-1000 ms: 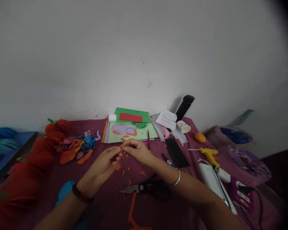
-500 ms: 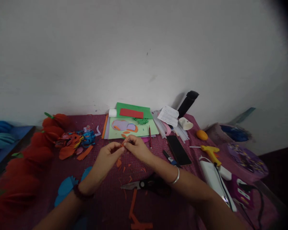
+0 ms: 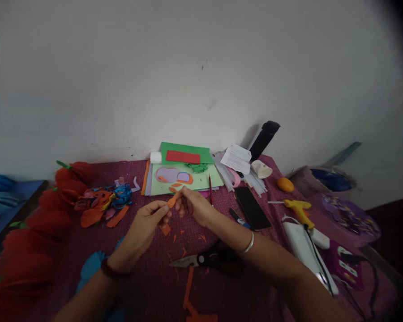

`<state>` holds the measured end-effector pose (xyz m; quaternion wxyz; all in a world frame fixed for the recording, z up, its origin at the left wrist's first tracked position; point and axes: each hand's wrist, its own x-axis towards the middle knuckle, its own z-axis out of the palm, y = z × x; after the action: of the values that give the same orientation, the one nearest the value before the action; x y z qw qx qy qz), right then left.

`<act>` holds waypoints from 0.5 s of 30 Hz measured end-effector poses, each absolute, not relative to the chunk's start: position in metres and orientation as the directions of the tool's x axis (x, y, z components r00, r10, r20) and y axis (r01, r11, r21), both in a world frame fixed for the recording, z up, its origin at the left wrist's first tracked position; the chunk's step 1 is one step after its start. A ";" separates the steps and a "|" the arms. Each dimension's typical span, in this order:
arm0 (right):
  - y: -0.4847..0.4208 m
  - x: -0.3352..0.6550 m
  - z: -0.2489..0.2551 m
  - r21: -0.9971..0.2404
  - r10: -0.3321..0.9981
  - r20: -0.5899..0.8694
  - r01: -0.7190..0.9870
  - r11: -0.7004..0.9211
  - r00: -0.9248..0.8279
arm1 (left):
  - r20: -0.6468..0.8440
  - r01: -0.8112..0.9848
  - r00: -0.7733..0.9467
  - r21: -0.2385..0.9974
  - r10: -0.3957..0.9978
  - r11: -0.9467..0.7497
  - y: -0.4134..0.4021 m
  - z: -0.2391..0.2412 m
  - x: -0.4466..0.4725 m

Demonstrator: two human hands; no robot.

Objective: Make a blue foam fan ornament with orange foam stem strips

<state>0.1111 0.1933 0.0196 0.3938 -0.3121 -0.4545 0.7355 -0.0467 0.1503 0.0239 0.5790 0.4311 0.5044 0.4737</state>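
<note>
Above the middle of the table, my left hand (image 3: 152, 219) pinches a small orange leaf-shaped cutout (image 3: 172, 202) between thumb and fingertips. At the cutout's upper end, the thumb and forefinger of my right hand (image 3: 195, 205) are closed on its tip; the other fingers are curled. Below the hands lie orange scraps (image 3: 166, 229) and a pair of scissors (image 3: 201, 259) with dark handles, blades pointing left. Just beyond, more orange cutouts and lilac rounds (image 3: 168, 174) rest on a pale green sheet (image 3: 201, 181).
Red pumpkin-like crafts (image 3: 36, 223) line the left side, beside a pile of colourful scraps (image 3: 100, 201). To the right are a pencil (image 3: 211, 190), a phone (image 3: 251, 208), a yellow glue gun (image 3: 298, 210) and a corded power strip (image 3: 345, 266). A wall (image 3: 188, 80) stands behind the table.
The fingers have shifted, so more of the orange cutout shows between my hands. My right hand has turned slightly, its lower fingers now visible. The view has moved a little.
</note>
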 end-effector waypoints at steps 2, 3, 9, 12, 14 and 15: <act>0.195 0.110 0.018 -0.960 0.887 -0.071 -0.211 -0.185 -0.456 | -0.183 -0.096 0.053 0.978 0.982 0.187 0.151 0.020 -0.046; 0.197 0.110 0.017 -0.975 0.905 -0.067 -0.163 -0.148 -0.420 | -0.187 -0.072 0.059 0.979 0.981 0.191 0.151 0.018 -0.047; 0.227 0.147 0.006 -0.993 0.991 -0.094 -0.068 -0.100 -0.093 | -0.240 0.104 0.002 0.966 0.971 0.238 0.158 0.000 -0.076; 0.239 0.167 0.000 -0.985 0.986 -0.166 -0.048 -0.167 -0.034 | -0.249 0.135 -0.065 0.957 0.966 0.256 0.174 -0.002 -0.093; 0.244 0.168 -0.004 -0.978 0.978 -0.206 -0.037 -0.207 -0.032 | -0.220 0.167 -0.073 0.959 0.973 0.229 0.188 -0.001 -0.099; 0.246 0.165 -0.006 -0.974 0.975 -0.221 -0.034 -0.222 -0.034 | -0.205 0.182 -0.073 0.959 0.976 0.216 0.195 -0.001 -0.100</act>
<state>0.1645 0.2461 -0.0056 0.4431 -0.5356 -0.4391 0.5693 -0.1003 0.1947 -0.0009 0.4872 0.4758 0.6086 0.4073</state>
